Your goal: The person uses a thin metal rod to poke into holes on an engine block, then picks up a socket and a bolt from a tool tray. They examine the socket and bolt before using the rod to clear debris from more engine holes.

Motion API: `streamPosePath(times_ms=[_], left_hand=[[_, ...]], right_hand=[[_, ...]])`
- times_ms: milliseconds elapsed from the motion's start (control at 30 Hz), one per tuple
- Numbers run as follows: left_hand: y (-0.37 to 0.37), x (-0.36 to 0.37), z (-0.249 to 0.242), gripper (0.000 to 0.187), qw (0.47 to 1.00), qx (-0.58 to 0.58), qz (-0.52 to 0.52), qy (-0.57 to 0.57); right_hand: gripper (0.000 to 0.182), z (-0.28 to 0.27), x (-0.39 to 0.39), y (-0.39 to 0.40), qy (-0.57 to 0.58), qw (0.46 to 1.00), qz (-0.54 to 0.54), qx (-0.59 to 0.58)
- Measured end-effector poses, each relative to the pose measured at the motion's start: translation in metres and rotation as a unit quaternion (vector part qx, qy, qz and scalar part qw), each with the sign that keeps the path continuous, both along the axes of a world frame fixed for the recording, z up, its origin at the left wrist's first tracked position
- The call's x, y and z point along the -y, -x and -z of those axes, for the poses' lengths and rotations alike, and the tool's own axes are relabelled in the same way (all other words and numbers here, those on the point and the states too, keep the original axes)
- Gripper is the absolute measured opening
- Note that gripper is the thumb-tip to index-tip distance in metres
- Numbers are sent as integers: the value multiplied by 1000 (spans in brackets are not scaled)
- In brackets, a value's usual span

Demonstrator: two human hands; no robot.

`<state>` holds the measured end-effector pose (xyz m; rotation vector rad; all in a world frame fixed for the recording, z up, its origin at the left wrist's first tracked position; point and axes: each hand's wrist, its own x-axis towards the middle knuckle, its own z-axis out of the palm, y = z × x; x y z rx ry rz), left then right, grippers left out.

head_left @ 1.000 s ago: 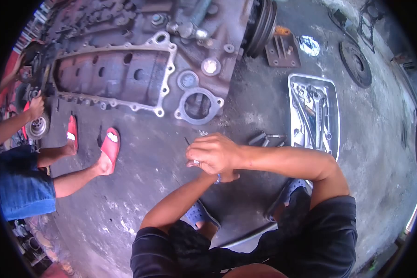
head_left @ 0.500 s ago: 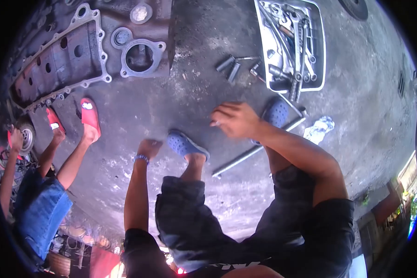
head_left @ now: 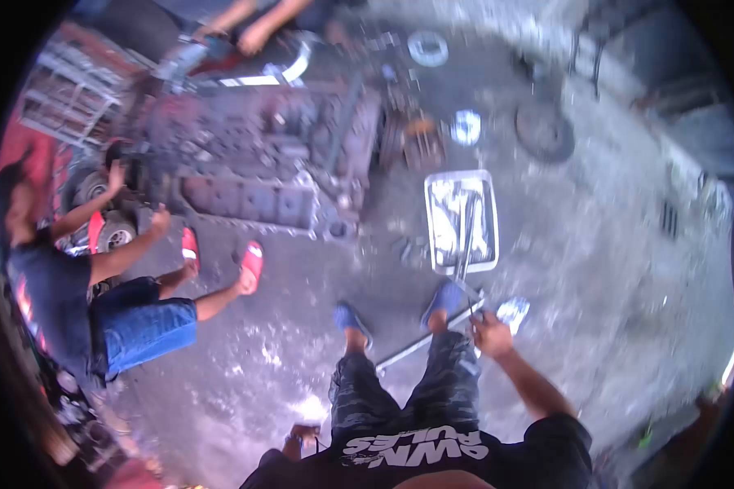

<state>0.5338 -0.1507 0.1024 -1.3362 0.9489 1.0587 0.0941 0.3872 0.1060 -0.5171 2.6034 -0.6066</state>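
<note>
I stand looking down at my blue clogs (head_left: pixel 352 319) on the stained concrete floor. My right hand (head_left: pixel 491 334) hangs by my right leg, closed around what looks like a long thin rod (head_left: pixel 465 244) that reaches up over the metal tool tray (head_left: pixel 488 218). My left hand (head_left: pixel 302 436) is low beside my left hip, mostly hidden and blurred. A metal pipe (head_left: pixel 416 346) lies on the floor between my feet. A white rag (head_left: pixel 514 310) lies just beyond my right hand.
A large engine block (head_left: pixel 261 163) lies on the floor ahead, to the left. A person in blue shorts (head_left: pixel 143 326) and red sandals sits at the left, both hands on the block's end. A round disc (head_left: pixel 544 130) and small parts lie further back.
I have risen from a crouch, so the floor, tray and engine now look farther away. My hands have come apart and dropped to my sides, the right one now by the rag.
</note>
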Motion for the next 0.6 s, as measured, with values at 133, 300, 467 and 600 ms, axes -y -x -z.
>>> streamPosePath(times_ms=[133, 300, 467, 600], left_hand=[[20, -96, -57, 47, 974, -84, 26, 207], [61, -172, -89, 53, 908, -162, -45, 384], [98, -185, -105, 60, 848, -187, -72, 491], [106, -155, -79, 67, 790, -215, -36, 573]], right_hand=[[20, -81, -39, 9, -56, 994, 93, 20], [23, -125, -84, 24, -159, 947, 247, 131], [24, -103, -125, 41, -180, 920, 325, 125], [28, -148, -116, 60, -138, 901, 406, 69]])
